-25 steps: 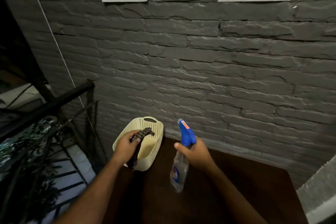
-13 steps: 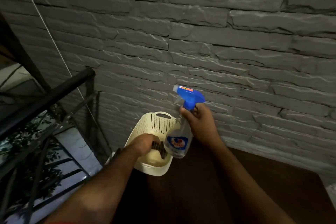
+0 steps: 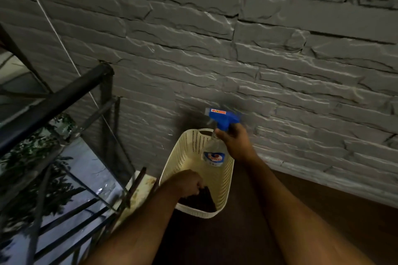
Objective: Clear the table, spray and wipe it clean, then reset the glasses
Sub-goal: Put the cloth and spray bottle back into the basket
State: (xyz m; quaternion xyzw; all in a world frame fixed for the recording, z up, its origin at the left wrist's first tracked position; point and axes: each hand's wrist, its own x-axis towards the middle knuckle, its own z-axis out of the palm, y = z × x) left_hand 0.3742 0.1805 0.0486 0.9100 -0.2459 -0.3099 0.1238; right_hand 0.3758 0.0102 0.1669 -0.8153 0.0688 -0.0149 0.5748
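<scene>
A cream perforated basket [image 3: 189, 150] stands at the far left corner of the dark wooden table [image 3: 336, 217], against the wall. My left hand [image 3: 187, 182] is inside the basket, closed on a dark checked cloth [image 3: 202, 199] that lies at its near end. My right hand [image 3: 235, 143] holds a clear spray bottle [image 3: 214, 155] with a blue trigger head by its neck. The bottle hangs upright over the basket's far half, its base down between the walls. No glasses are in view.
A grey stone-brick wall [image 3: 258, 49] runs right behind the table. A black metal railing [image 3: 53, 101] stands to the left of the table, with foliage and ground far below it.
My right hand has carried the spray bottle from above the table over to the basket and lowered it. My left hand has pushed the cloth from the rim down inside.
</scene>
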